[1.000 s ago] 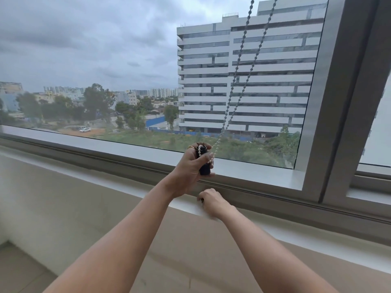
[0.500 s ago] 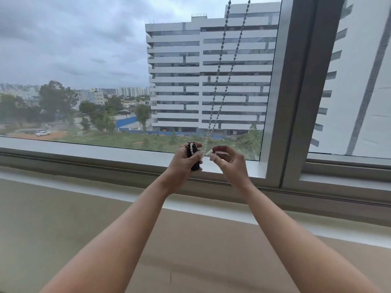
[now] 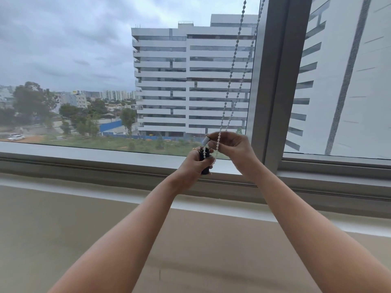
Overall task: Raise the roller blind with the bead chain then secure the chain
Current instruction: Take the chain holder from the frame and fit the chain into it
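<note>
The chain (image 3: 232,68) is seen hanging in two strands from beyond the top edge. It slants down across the glass, just left of the mullion (image 3: 275,81), to the hands above the sill (image 3: 84,151). Its lower loop is gathered at a black holder (image 3: 207,155), which is gripped in the left hand (image 3: 193,164) with the fingers curled round it; beads are laid over its top. One strand is pinched between thumb and fingertips of the right hand (image 3: 234,149), just above and beside the holder. The blind itself is not shown. The glass in view is uncovered, so raising is judged done and securing under way.

The chain is judged light and limp, with small smooth beads that may slip through a loose pinch. It is best taken between two beads, close to the holder, so that slack is kept short. The holder is judged rigid and is best clasped round its body.
</note>
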`<action>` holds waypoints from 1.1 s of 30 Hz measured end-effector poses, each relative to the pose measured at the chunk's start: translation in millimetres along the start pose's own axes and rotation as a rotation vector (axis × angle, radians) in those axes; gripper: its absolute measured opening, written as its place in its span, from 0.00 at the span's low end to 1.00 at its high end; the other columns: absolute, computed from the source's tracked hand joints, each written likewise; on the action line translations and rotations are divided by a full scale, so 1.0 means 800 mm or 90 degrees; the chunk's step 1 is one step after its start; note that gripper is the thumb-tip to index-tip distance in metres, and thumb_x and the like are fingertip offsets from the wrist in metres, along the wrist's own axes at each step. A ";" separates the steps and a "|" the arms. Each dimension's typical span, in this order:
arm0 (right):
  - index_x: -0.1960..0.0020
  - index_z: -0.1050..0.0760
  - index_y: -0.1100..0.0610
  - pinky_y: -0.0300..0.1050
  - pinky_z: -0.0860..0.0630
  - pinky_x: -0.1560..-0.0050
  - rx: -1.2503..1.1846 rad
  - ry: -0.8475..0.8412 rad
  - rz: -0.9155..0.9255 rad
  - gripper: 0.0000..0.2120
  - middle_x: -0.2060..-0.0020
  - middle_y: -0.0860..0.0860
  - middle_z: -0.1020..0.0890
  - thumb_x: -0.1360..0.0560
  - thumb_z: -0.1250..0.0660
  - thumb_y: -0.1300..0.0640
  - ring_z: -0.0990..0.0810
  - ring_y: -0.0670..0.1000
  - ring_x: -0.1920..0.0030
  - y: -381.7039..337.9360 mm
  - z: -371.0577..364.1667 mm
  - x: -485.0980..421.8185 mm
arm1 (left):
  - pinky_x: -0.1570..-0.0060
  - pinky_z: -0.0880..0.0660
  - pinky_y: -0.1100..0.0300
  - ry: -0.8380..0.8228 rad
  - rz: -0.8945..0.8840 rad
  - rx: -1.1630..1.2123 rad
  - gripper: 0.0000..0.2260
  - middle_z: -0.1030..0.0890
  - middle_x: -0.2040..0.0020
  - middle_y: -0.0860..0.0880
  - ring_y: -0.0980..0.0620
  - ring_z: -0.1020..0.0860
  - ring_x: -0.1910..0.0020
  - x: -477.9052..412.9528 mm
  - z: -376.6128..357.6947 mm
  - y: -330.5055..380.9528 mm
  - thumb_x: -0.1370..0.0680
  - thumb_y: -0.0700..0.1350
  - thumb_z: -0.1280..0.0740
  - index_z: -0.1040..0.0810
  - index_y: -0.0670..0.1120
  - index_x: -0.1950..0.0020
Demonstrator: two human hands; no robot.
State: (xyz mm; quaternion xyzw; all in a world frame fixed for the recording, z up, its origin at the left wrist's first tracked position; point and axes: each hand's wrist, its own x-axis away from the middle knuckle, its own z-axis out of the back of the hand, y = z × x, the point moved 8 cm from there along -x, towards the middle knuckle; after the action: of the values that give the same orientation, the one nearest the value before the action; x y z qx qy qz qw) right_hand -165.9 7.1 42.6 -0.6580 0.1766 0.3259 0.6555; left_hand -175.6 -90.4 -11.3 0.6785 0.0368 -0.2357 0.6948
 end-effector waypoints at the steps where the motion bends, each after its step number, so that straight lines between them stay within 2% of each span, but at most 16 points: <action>1: 0.48 0.22 0.65 0.35 0.21 0.55 0.017 -0.009 -0.002 0.13 0.68 0.44 0.15 0.31 0.32 0.73 0.18 0.42 0.64 -0.002 -0.001 0.000 | 0.68 0.29 0.68 0.000 0.005 -0.006 0.10 0.31 0.66 0.50 0.56 0.30 0.66 0.001 0.000 0.000 0.22 0.35 0.40 0.32 0.47 0.60; 8: 0.50 0.20 0.62 0.36 0.21 0.53 0.147 -0.066 -0.008 0.12 0.67 0.44 0.16 0.33 0.29 0.69 0.18 0.43 0.63 -0.020 -0.008 -0.007 | 0.63 0.30 0.62 -0.009 0.030 -0.036 0.09 0.30 0.64 0.50 0.54 0.29 0.63 0.002 0.001 0.003 0.22 0.37 0.39 0.32 0.47 0.61; 17: 0.52 0.20 0.60 0.35 0.21 0.52 0.167 -0.113 -0.047 0.11 0.68 0.42 0.16 0.33 0.29 0.69 0.17 0.42 0.62 -0.023 -0.008 -0.009 | 0.65 0.30 0.63 -0.014 0.044 -0.057 0.09 0.30 0.64 0.49 0.54 0.29 0.64 0.004 -0.004 0.009 0.22 0.37 0.39 0.32 0.47 0.61; 22: 0.51 0.21 0.67 0.37 0.20 0.54 0.184 -0.153 -0.062 0.11 0.67 0.46 0.16 0.33 0.30 0.71 0.18 0.43 0.65 -0.027 -0.009 -0.010 | 0.64 0.31 0.61 -0.040 0.054 -0.033 0.09 0.30 0.64 0.49 0.53 0.30 0.65 0.005 -0.009 0.010 0.23 0.36 0.39 0.31 0.49 0.60; 25: 0.55 0.21 0.63 0.38 0.19 0.54 0.198 -0.165 -0.061 0.09 0.65 0.48 0.16 0.33 0.30 0.71 0.18 0.44 0.63 -0.030 -0.010 -0.011 | 0.67 0.31 0.63 -0.047 0.059 -0.050 0.10 0.31 0.65 0.49 0.54 0.30 0.66 0.006 -0.010 0.014 0.22 0.36 0.39 0.31 0.48 0.61; 28: 0.58 0.21 0.59 0.40 0.19 0.54 0.217 -0.158 -0.062 0.08 0.68 0.46 0.15 0.33 0.29 0.70 0.18 0.47 0.64 -0.028 -0.009 -0.012 | 0.71 0.29 0.67 -0.035 0.065 -0.074 0.09 0.31 0.65 0.49 0.54 0.30 0.67 0.007 -0.011 0.015 0.22 0.37 0.40 0.31 0.48 0.60; 31: 0.59 0.21 0.57 0.42 0.19 0.53 0.250 -0.149 -0.057 0.09 0.68 0.46 0.16 0.34 0.28 0.69 0.18 0.50 0.62 -0.029 -0.009 -0.012 | 0.72 0.29 0.68 -0.029 0.073 -0.090 0.08 0.31 0.65 0.49 0.55 0.30 0.66 0.007 -0.011 0.014 0.22 0.37 0.40 0.32 0.47 0.60; 33: 0.60 0.21 0.56 0.45 0.20 0.50 0.277 -0.155 -0.042 0.09 0.65 0.50 0.17 0.34 0.27 0.68 0.18 0.53 0.60 -0.034 -0.010 -0.011 | 0.71 0.28 0.67 -0.035 0.079 -0.096 0.07 0.31 0.64 0.49 0.55 0.30 0.66 0.007 -0.011 0.016 0.22 0.38 0.40 0.32 0.46 0.59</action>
State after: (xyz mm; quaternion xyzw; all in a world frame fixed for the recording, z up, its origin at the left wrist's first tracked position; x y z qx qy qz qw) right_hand -152.4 -0.6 68.4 -0.4628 0.1407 0.3351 0.8085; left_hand -163.6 -83.7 -2.1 0.6185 -0.0069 -0.2071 0.7579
